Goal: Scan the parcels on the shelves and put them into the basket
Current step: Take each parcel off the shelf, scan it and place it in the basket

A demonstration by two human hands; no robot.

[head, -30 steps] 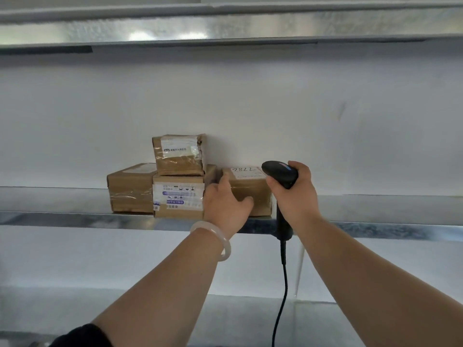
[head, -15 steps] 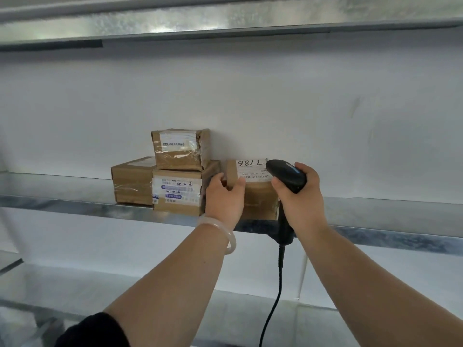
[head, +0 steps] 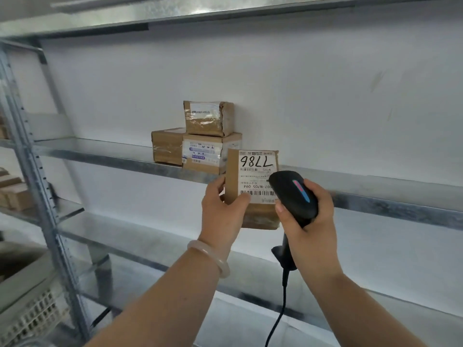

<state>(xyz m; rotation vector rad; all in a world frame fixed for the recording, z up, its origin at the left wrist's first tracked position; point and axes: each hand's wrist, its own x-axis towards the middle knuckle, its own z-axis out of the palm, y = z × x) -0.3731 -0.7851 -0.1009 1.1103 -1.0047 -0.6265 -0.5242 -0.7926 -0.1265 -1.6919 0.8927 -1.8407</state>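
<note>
Now left hand (head: 220, 209) grips labelled parcel (head: 253, 179), right hand (head: 314, 221) grips scanner (head: 293, 194); shelf (head: 100, 152) holds 3 boxes (head: 203, 156)

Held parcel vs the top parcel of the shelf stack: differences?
The held parcel is gripped by the left hand in front of the shelf; the top parcel rests on another parcel. The held parcel shows a big label with upside-down handwritten digits and barcodes; the top parcel shows a small printed label. Both are brown taped cardboard.
</note>
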